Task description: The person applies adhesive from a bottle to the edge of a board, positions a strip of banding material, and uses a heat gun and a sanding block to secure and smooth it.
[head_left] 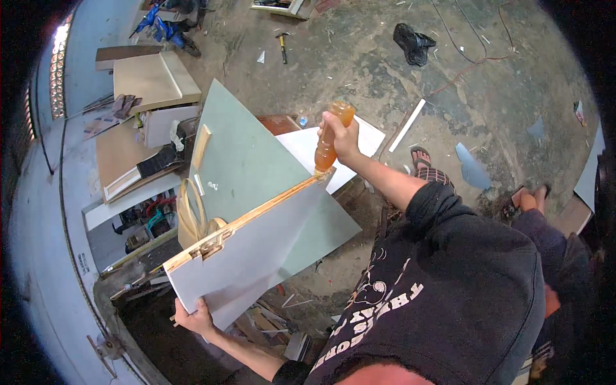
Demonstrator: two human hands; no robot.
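Note:
A clear plastic bottle of amber liquid (326,153) is in my right hand (344,137), its fingers wrapped round the middle. The bottle is tipped neck down, its mouth at the far right end of a raw wooden edge (269,209). This edge belongs to a light grey panel (256,251) that stands tilted in front of me. My left hand (194,316) grips the panel's lower left side, thumb on the grey face. Beneath the panel lies a large pale green board (247,154). Some yellowish stuff shows on the edge by the bottle's mouth.
A coil of pale banding (191,215) sits left of the panel. Wooden boxes (144,80) and tools line the left wall. On the floor lie a hammer (282,49), a black plastic bag (414,45) and a white strip (407,125). Another person's feet (534,197) show at right.

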